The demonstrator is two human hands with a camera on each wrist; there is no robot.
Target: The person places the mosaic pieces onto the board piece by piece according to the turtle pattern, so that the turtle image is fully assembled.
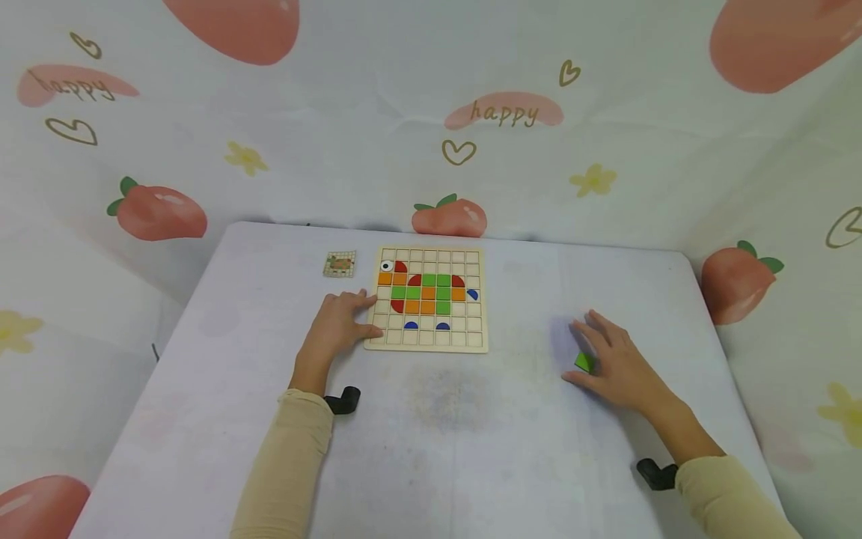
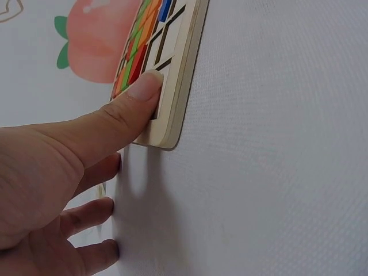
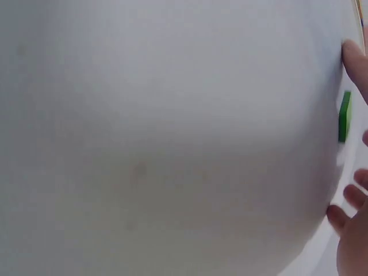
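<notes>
A wooden grid board [image 1: 465, 340] holds orange, green, red and blue tiles, plus one round eye tile [image 1: 387, 266] at its upper left. My left hand [image 1: 334, 327] rests at the board's left side. In the left wrist view its thumb [image 2: 141, 92] lies straight on the board's corner, with the other fingers spread beside the edge. Over to the right, my right hand [image 1: 616, 367] has its fingers and thumb spread around a green tile [image 1: 584, 362] on the table. The right wrist view shows the green tile [image 3: 345, 117] between the thumb and fingers, apart from them.
A small picture card [image 1: 340, 264] lies just left of the board's upper corner. The white-covered table [image 1: 444, 457] meets a printed cloth backdrop [image 1: 377, 150] behind the board. Each wrist carries a black device, one on the left [image 1: 343, 400] and one on the right [image 1: 656, 474].
</notes>
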